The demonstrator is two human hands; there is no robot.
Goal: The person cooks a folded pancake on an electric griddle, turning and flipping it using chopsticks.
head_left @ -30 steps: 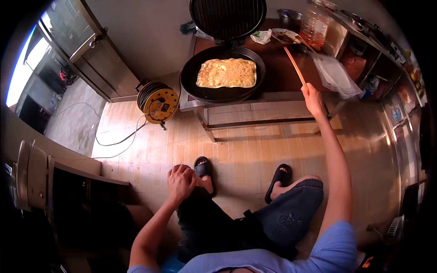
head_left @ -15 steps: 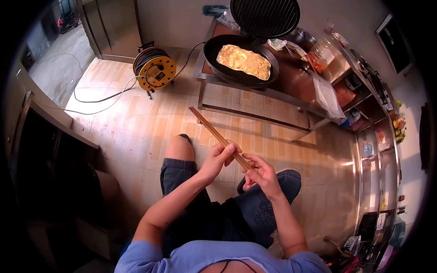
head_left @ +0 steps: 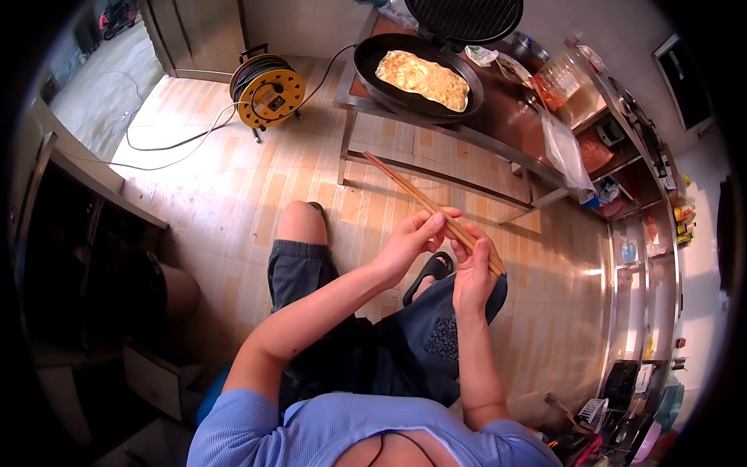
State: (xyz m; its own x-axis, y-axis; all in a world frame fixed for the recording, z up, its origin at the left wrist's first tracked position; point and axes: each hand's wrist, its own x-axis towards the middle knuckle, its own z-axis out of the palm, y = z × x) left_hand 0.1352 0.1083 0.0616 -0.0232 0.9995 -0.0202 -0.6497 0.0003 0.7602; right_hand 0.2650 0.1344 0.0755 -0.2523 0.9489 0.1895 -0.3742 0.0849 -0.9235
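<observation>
A pair of long wooden chopsticks slants across in front of me, tips pointing up and left. My left hand pinches them near the middle, its fingers closed round the sticks. Just to the right, my right hand is closed on their thicker end, close above my knee. Beyond both hands, a browned flatbread lies flat in the round black pan of an electric griddle. The griddle's ridged lid stands raised behind it. Neither hand touches the griddle or the bread.
The griddle sits on a metal-edged table. On its right are a plastic bag, a plate and a large clear jar. A yellow cable reel stands on the floor at left. Shelves line the right side.
My left hand has left my knee and joined the right on the chopsticks, which came down from beside the table. Lately both hands have shifted right. The view has turned, too.
</observation>
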